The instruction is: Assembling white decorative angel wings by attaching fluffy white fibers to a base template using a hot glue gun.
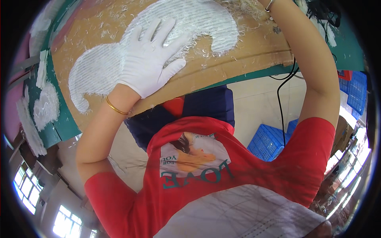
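My left hand (149, 61), in a white glove, lies flat with its fingers spread on a white ribbed, fuzzy fabric piece (198, 18). The piece has a curved, wavy outline with hooked ends, and part of it is hidden under the glove. It rests on a brown cardboard sheet (234, 66). My right forearm (313, 55) reaches up past the top right of the picture, a bracelet at its wrist. The right hand itself is beyond the picture's edge.
White thread scraps (254, 8) litter the cardboard, which covers a green table (345, 59). More white fuzzy pieces (47, 107) lie at the table's left. Black cables (279, 105) hang from the table's right side. Blue plastic crates (266, 142) stand on the floor below.
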Available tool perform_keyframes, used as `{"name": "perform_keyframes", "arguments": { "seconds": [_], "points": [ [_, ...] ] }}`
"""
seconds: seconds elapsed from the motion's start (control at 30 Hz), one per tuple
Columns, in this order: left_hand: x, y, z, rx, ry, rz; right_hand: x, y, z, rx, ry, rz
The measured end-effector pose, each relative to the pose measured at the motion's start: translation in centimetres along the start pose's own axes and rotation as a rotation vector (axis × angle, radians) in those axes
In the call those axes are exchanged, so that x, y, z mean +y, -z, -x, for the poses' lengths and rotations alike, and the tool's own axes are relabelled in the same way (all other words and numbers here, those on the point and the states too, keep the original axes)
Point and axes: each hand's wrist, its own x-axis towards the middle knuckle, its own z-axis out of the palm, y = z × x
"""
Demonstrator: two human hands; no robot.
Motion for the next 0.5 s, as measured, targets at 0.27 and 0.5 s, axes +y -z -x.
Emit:
{"name": "perform_keyframes", "arguments": {
  "seconds": [0.27,0.5],
  "points": [
    [0.2,0.2,-0.3,-0.016,-0.01,0.03,2.4,-1.6,0.0,0.124,0.053,0.061],
    [0.3,0.4,-0.5,-0.035,0.003,0.038,-1.9,-1.2,1.5,0.257,-0.134,0.289]
  ]
}}
